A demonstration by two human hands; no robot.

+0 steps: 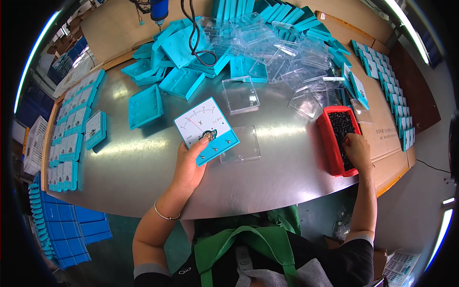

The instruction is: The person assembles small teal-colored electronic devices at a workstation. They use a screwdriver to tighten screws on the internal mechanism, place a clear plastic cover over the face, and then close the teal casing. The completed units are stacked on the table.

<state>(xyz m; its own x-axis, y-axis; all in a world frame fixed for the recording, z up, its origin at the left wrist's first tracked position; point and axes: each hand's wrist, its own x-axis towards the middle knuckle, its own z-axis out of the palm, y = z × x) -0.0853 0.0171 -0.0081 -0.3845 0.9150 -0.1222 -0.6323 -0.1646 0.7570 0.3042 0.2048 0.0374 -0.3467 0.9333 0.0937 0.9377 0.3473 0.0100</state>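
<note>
My left hand (190, 165) grips a panel voltmeter (204, 125) tilted above the metal table, thumb on its front near the pivot. The meter has a white dial with a needle and a turquoise lower part with several small metal posts; no clear cover sits over the dial. At the right, my right hand (357, 150) reaches into a red bin (329, 143) of small black parts (340, 125). Its fingers are pinched together among them, and what they hold is too small to make out. Below the meter lies a clear plastic cover (248, 146); another clear cover (240, 94) lies beyond it.
Turquoise housings (181, 82) and clear covers (287, 52) are heaped at the back. Rows of meters stand along the left (67, 148) and right (399, 107) edges. A blue power screwdriver (159, 10) hangs at the top, its black cable (195, 38) dangling over the heap.
</note>
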